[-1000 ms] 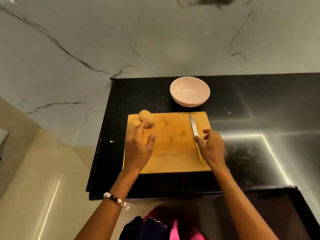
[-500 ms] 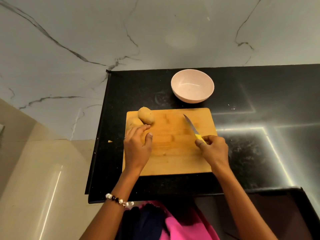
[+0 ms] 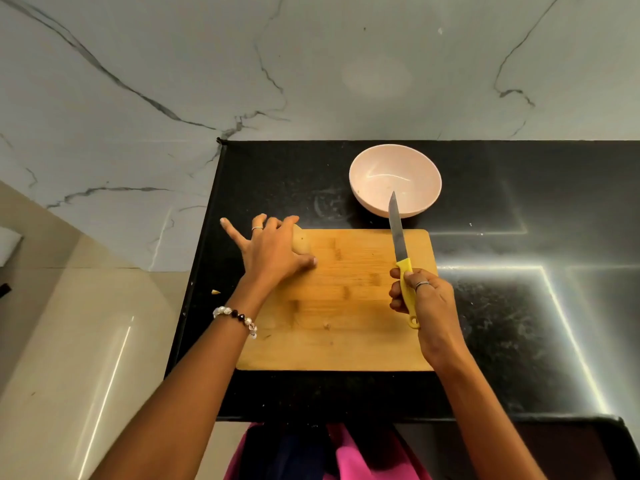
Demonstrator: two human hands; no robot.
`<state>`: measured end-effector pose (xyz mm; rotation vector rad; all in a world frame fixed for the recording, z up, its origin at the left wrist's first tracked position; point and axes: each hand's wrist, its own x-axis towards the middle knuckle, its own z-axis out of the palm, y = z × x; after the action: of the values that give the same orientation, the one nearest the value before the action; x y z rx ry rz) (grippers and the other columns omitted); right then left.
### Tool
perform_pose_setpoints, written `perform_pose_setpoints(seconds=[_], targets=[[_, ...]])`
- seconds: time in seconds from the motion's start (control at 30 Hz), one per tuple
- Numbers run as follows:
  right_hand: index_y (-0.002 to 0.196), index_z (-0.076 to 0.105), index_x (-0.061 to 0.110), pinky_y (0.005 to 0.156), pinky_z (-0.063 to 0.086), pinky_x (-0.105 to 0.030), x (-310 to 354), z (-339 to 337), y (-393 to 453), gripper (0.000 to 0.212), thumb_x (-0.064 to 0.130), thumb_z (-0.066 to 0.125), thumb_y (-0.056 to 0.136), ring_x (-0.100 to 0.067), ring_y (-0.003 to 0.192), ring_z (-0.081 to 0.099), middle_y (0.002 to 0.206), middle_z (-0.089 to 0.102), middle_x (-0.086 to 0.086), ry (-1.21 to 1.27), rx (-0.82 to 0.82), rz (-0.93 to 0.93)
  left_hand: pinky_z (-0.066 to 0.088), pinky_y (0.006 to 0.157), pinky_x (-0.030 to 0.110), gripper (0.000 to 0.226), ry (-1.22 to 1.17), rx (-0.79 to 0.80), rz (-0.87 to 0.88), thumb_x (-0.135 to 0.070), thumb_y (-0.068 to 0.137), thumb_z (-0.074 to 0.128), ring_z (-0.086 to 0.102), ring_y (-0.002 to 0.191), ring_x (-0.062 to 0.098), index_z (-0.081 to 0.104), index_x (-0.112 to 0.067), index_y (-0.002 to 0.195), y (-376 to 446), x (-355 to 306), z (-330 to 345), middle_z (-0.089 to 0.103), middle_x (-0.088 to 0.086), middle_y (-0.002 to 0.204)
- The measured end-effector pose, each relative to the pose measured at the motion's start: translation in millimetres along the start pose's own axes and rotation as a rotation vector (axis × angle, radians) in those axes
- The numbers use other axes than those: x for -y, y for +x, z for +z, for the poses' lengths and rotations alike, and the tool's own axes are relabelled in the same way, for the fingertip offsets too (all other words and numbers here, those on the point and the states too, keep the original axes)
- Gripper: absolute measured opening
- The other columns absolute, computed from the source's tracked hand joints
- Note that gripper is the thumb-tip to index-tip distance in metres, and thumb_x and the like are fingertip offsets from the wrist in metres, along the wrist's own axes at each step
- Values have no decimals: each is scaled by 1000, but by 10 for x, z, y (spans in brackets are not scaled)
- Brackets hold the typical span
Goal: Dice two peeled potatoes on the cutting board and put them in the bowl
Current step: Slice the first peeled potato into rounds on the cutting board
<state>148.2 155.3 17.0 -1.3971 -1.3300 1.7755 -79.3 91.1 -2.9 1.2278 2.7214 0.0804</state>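
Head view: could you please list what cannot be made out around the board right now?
- Potatoes: the left hand covers all but a sliver, so their number and state are hidden.
- Knife: the right hand grips its yellow handle and hides part of it.
- Bowl: specks inside are too small to identify.
- Scrap left of the board: too small to name.

Board and bowl on the tabletop

The rectangular wooden cutting board [image 3: 346,306] lies on the black stone tabletop [image 3: 502,323]; the round pale bowl [image 3: 395,174] sits just behind it.
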Motion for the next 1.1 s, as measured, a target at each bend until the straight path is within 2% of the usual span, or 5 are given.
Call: perform_pose_setpoints(seconds=[0.3,0.43,0.57,0.83,1.1], targets=[[95,67,5,67,49,-33,-2,-33,52,30,17,40,101,-20,64,56,73,62,-10,18,-35,-3,-7,107,63,67,-205,-318,131,-65,65,68,46,121,15,56,-35,124,-202,-147,34,57,-8,120],[97,66,5,66,48,-32,-15,-40,30,25,15,42,99,-18,61,57,72,62,-9,6,-46,-9,26,96,38,60,-460,-173,146,-65,66,69,51,105,11,57,-42,121,-549,-387,39,58,-8,113],[96,65,6,59,49,-27,-57,-48,-14,19,15,48,97,-16,60,55,68,58,-6,-9,-60,0,42,90,36,57,-506,-93,60,-61,65,72,54,99,19,60,-42,117,-757,-577,189,54,-1,105],[86,62,2,51,45,-21,-292,-78,-140,25,22,52,97,-14,57,54,65,59,-4,-246,-84,-49,43,84,33,64,-506,-64,-42,-59,70,71,49,107,28,52,-26,122,-827,-766,409,40,5,120],[91,58,17,69,53,-48,-393,-128,-315,17,30,49,96,-24,72,62,74,64,-3,-584,-37,-166,32,105,35,74,-396,66,253,-41,76,73,35,124,21,39,-30,141,-820,-351,253,35,-3,140]])
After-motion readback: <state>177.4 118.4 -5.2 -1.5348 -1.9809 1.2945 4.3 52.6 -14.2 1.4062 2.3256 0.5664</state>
